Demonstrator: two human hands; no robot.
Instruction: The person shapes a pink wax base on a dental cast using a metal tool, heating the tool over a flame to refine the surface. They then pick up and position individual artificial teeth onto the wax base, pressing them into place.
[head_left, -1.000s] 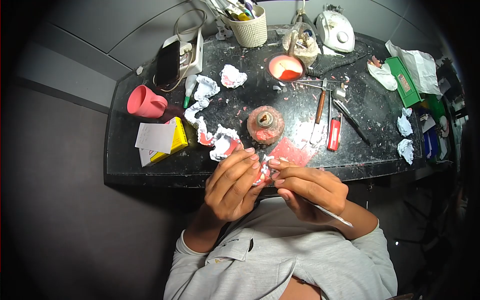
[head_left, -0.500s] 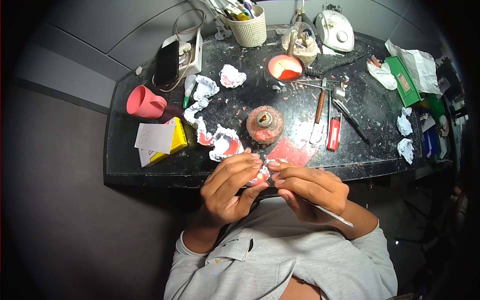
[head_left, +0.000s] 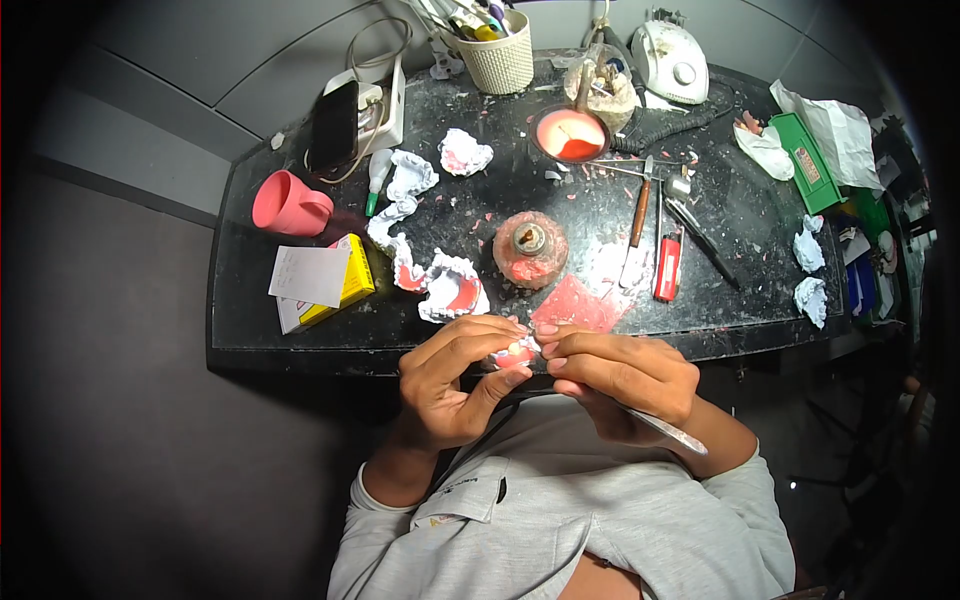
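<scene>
At the near edge of the bench, my left hand [head_left: 450, 385] is closed around a small dental cast [head_left: 515, 354] with pink wax and a pale tooth on it. Its fingers cover much of the cast. My right hand [head_left: 625, 380] is closed on a slim metal wax spatula [head_left: 668, 428], whose flat rounded end sticks out behind the palm toward my forearm. The right fingertips are close beside the cast, and the tool's front end is hidden among them. Just beyond lies a sheet of pink wax [head_left: 575, 305]. Another white cast with pink wax [head_left: 455, 287] rests farther left.
A spirit burner [head_left: 530, 250] stands beyond the wax sheet, with a pan of melted pink wax [head_left: 570, 134] behind it. To the right lie a red lighter [head_left: 668, 268], a wooden-handled knife [head_left: 640, 212] and other tools. A pink mug [head_left: 290, 204] and yellow box [head_left: 352, 275] sit left.
My left fingers have shifted and the cast has turned a little, so its tooth and pink wax show more. The spatula's rear end has rolled slightly, showing its flat face.
</scene>
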